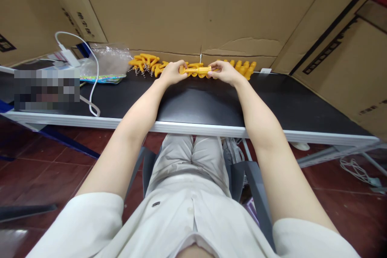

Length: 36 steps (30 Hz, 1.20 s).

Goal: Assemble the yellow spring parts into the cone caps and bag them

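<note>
Both of my hands are over the far side of the black table, holding one yellow plastic corkscrew (199, 70) level between them. Its slim end is pinched by my left hand (173, 73), and the fingers of my right hand (224, 72) are closed on its thicker ribbed end. To the left of my left hand lie several yellow T-shaped corkscrew handles (145, 61) with bare metal spirals. Behind and beside my right hand is a row of yellow plastic pieces (243, 68), partly covered by the hand. More yellow parts between my hands are partly hidden.
Cardboard panels (181, 8) wall in the back of the table (199, 105). On the left lie a clear plastic bag (111, 58), a white charger (71, 57) and its cable (97, 74). A small white piece (265, 71) sits at the back right.
</note>
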Available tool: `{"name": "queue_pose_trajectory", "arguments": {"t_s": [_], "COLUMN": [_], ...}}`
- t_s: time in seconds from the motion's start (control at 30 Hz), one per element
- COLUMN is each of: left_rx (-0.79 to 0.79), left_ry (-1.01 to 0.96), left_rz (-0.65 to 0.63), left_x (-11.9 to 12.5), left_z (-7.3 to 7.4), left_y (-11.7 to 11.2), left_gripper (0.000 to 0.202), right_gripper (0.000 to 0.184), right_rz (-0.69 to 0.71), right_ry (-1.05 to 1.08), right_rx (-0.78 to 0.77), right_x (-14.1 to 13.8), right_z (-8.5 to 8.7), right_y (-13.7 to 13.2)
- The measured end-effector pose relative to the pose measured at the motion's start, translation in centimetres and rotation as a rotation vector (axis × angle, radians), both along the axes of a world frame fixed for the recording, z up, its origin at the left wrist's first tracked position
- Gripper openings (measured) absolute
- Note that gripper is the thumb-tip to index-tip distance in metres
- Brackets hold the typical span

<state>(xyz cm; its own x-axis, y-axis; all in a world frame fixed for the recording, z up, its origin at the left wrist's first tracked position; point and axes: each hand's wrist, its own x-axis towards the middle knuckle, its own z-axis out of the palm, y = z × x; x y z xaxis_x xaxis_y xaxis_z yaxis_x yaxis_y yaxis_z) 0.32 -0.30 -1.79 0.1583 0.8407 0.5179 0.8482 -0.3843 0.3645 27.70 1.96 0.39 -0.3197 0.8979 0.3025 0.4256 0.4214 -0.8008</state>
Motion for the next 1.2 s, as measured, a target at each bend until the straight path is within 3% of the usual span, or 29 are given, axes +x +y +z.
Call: {"name": "queue_pose_trajectory", "arguments": {"t_s": [0.1,0.3,0.6,0.7,0.87,0.93,1.1,1.2], "left_rx": [0.019,0.03,0.041,0.031,0.007,0.003,0.017,0.04], "left_ry": [0.015,0.028,0.009,0.01,-0.015,-0.022,0.002,0.007], "left_rz": [0.007,0.01,0.002,0.028,0.029,0.024,0.038,0.028], "left_x": [0.1,0.5,0.6,0.6,0.5,0.5,0.7,0.8], "left_z": [0.2,0.4,-0.1,0.0,0.1,0.2,0.6,0.8], "left_y": [-0.3,-0.7,-0.2,-0.2,-0.4,-0.5,-0.9,-1.1], "left_gripper": [0.032,0.034,0.03,0.028,0.027,0.028,0.032,0.033], "right_gripper": [0.017,0.06,0.089,0.082,0.04,0.043,0.024,0.041], "right_rz": [0.003,-0.036,-0.111,-0.102,0.025,0.053,0.02,-0.036], "right_ry": [0.024,0.063,0.022,0.037,0.155,0.172,0.185,0.172], "right_rx": [-0.102,-0.248,-0.306,-0.369,-0.372,-0.345,-0.332,-0.334], "right_x": [-0.3,-1.0,-1.6,-1.4,-0.2,0.0,-0.4,-1.0], "right_z": [0.5,0.7,-0.1,0.2,0.9,0.9,0.9,1.1], "right_y": [-0.9,-1.3,-0.9,-1.3,-1.9,-1.9,-2.2,-2.7]}}
